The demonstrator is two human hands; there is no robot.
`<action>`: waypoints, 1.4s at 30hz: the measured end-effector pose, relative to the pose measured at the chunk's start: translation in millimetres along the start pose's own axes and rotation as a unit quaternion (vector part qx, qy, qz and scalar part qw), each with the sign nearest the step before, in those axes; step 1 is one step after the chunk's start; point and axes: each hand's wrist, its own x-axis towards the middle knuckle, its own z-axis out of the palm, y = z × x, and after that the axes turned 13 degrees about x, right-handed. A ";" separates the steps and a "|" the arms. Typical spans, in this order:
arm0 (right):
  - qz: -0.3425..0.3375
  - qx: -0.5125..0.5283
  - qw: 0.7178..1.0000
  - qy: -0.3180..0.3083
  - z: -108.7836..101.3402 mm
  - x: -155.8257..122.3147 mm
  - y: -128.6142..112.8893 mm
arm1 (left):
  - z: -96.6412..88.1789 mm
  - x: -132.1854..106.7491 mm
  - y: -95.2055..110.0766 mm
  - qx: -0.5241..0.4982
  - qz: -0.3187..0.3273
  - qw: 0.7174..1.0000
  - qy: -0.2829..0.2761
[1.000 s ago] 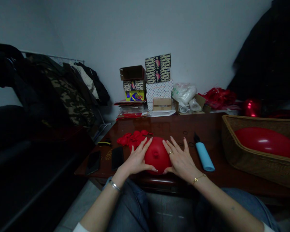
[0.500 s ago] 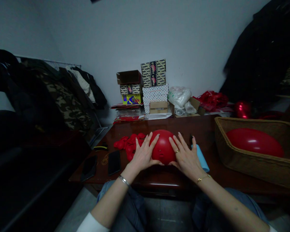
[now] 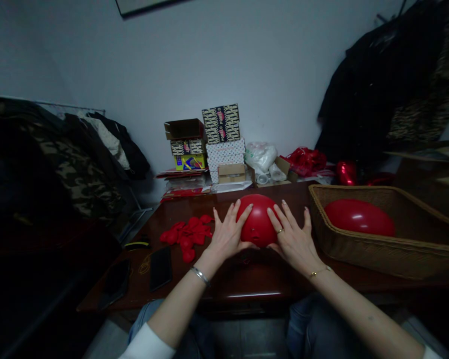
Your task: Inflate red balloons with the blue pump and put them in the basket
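Observation:
An inflated red balloon (image 3: 259, 219) is held between both palms above the dark wooden table, its knotted-looking end facing me. My left hand (image 3: 229, 230) presses its left side with spread fingers, thumb low. On the opposite side my right hand (image 3: 292, 232), wearing a ring, presses in the same way. Left of the left hand lies a pile of flat red balloons (image 3: 189, 234). Another inflated red balloon (image 3: 359, 217) rests in a wicker basket (image 3: 381, 254) on the right.
Two dark phones (image 3: 160, 268), a yellow-and-black tool (image 3: 137, 245) and thin yellowish bands (image 3: 145, 265) lie at the table's left. Stacked boxes (image 3: 224, 154) and a plastic bag (image 3: 262, 156) line the back by the wall. Clothes hang on both sides.
My view has turned to the right. The hands and the balloon have moved right and away from the flat balloons, and the light-blue object near my right hand is now hidden.

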 end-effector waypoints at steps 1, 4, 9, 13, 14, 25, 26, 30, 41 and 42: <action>0.003 -0.005 1.000 0.001 -2.8 -0.2 4.2 | 0.2 5.3 2.8 0.000 0.005 1.000 0.007; 0.016 -0.023 1.000 0.006 -11.9 -0.8 17.1 | -0.3 22.1 11.9 -0.002 0.017 1.000 0.024; 0.036 -0.046 0.998 0.033 -27.6 -0.2 39.8 | -5.1 50.0 28.4 -0.013 0.038 0.998 0.050; 0.049 -0.064 0.995 0.054 -40.4 -0.4 57.3 | -9.0 71.0 43.5 -0.013 0.052 0.996 0.069; 0.052 -0.067 0.995 0.058 -43.5 -1.0 61.4 | -9.7 75.9 47.6 -0.010 0.054 0.996 0.073; 0.083 -0.100 0.987 0.094 -68.6 -17.9 104.9 | -9.4 119.9 92.5 -0.003 0.092 0.989 0.114; 0.086 -0.104 0.986 0.095 -70.7 -19.9 107.9 | -8.8 122.7 96.4 -0.006 0.095 0.989 0.114; 0.091 -0.112 0.985 0.095 -79.0 -28.5 117.4 | -4.4 132.1 110.0 -0.032 0.113 0.986 0.117; 0.103 -0.120 0.982 0.105 -85.7 -42.3 130.5 | -1.5 147.4 127.3 -0.073 0.149 0.981 0.104; 0.104 -0.122 0.981 0.105 -87.1 -42.9 131.5 | -1.9 148.5 128.9 -0.075 0.152 0.980 0.104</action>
